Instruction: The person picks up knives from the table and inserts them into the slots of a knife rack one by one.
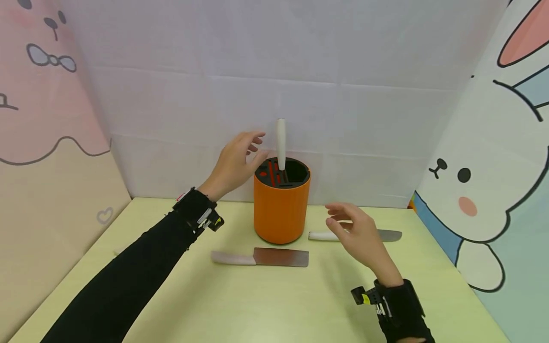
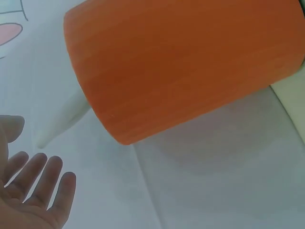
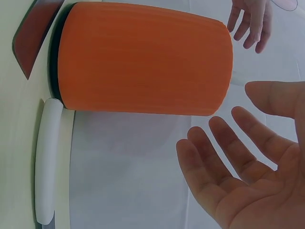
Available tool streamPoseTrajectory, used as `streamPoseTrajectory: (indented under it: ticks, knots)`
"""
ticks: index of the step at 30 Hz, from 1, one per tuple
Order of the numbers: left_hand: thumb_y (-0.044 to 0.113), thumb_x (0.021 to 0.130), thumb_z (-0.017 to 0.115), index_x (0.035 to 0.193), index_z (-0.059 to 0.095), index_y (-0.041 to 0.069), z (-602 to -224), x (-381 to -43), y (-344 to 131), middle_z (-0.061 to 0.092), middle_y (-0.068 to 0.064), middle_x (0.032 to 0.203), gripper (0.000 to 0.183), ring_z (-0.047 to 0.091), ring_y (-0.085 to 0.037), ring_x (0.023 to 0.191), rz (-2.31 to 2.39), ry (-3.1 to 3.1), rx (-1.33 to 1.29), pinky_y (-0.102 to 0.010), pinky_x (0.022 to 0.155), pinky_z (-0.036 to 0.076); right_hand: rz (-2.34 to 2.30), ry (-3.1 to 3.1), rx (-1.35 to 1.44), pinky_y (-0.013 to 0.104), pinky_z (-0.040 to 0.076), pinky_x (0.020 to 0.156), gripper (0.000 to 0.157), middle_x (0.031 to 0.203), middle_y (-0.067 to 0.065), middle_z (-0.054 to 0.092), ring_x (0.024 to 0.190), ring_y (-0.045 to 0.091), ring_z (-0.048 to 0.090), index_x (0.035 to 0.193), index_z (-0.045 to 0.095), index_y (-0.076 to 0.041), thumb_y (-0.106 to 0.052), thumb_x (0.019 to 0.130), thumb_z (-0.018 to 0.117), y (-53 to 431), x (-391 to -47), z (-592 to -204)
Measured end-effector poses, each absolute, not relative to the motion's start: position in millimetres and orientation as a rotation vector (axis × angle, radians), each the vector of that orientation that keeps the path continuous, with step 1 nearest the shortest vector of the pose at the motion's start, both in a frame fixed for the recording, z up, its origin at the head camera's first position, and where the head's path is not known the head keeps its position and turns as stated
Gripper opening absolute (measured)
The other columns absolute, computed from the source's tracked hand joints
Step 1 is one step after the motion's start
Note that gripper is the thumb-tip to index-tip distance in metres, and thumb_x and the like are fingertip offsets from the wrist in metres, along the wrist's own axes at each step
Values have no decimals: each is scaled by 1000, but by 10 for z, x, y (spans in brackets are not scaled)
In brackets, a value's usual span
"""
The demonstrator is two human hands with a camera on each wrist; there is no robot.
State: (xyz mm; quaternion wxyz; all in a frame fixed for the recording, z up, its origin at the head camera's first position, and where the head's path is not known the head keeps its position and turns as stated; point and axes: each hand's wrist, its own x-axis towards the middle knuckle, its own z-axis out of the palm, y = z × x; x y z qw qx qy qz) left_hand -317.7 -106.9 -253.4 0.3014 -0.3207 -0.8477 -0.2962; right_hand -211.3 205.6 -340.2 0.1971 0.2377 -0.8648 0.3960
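Note:
An orange round knife block point(image 1: 280, 214) with a black slotted top stands at the back of the table. From its top a white knife handle point(image 1: 280, 143) rises upright. Just left of that handle is my left hand point(image 1: 235, 164), fingers loosely bent, thumb by the block's rim; its palm holds nothing in the left wrist view. A cleaver point(image 1: 280, 257) with a pale handle lies flat in front of the block. To the right lies another knife point(image 1: 390, 235), its white handle point(image 3: 47, 162) pointing toward the block. My right hand point(image 1: 358, 236) hovers over this knife, relaxed, with nothing in its grasp.
The pale yellow table point(image 1: 240, 305) meets a white cloth backdrop point(image 1: 171, 162) just behind the knife block. Cartoon-printed panels stand along both sides, a pink and cream one point(image 1: 47, 190) on the left and a rabbit one point(image 1: 506, 190) on the right.

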Motion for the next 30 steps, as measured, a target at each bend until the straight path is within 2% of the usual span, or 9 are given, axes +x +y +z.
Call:
streamPoseTrajectory:
  ticks: [9,13,18,26,30]
  knots:
    - [30,94,63,136,50,17,-2858,-2697,-1327,53,-1,124,45,50,-13,104,-666,-2227,-867,-35,82,47,1114,-2432,659,43,54,81,28,110,7,61,96,19,60,122,60,-12,-15,94,63,2102,-2140,-3420]
    - [30,93,64,134,51,17,-3036,-2529,-1428,53,-1,125,45,49,-15,108,-634,-2252,-842,-38,86,46,1101,-2440,658,41,54,82,28,110,5,61,96,18,60,122,59,-11,-15,94,62,2129,-2156,-3449]
    - [32,91,65,132,54,14,-3282,-2425,-1520,53,-2,127,46,47,-20,116,-583,-2265,-795,-41,94,44,1075,-2452,657,38,55,80,29,109,4,61,95,18,60,121,60,-10,-12,93,64,2171,-2150,-3481]
    - [38,91,64,131,54,11,-3679,-2309,-1620,49,-7,136,50,44,-26,122,-566,-2342,-721,-48,98,40,1035,-2463,673,35,55,78,30,108,4,60,94,19,59,121,59,-11,-9,92,65,2217,-2133,-3542]
    - [42,90,65,132,54,11,-3834,-2274,-1673,47,-10,139,53,44,-29,122,-536,-2379,-686,-52,99,38,970,-2475,682,40,55,78,31,107,4,61,95,22,59,121,59,-10,-9,91,66,2232,-2142,-3608]
